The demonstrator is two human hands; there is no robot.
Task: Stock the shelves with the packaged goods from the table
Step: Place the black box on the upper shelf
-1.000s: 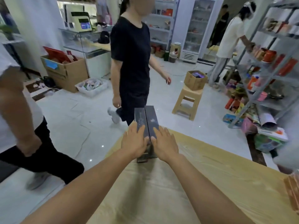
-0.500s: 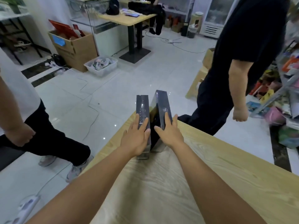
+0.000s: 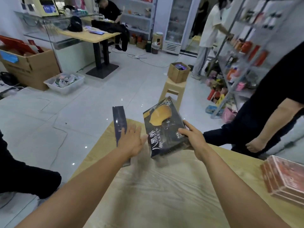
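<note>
Two dark boxes are the goods in hand at this moment, and both are at the far corner of the table (image 3: 164,186). The tilted dark box (image 3: 164,129), with a yellow picture and white characters on its face, is in the right hand (image 3: 193,139). The thumb lies on its face and the other fingers curl round its right edge, so this hand grips it. Its lower corner is very near the wood, but whether it touches or is already raised cannot be told.

Just beside it, to the left, the narrow dark box (image 3: 119,119) stands upright on its edge. The left hand (image 3: 131,142) is in front of its lower part with fingers stretched and spread. It seems to lie flat against the box and it holds nothing.

At the right edge of the table a stack of reddish packages (image 3: 286,178) waits untouched. The shelves (image 3: 243,51) are well apart from the table, on the right side of the room, and already carry many goods. A person in black (image 3: 271,104) stands between the table and them.

By this judgement the task is at an early point for these goods. One box is taken up, none of the three lots is yet on a shelf, and the carrying and placing remain.
</note>
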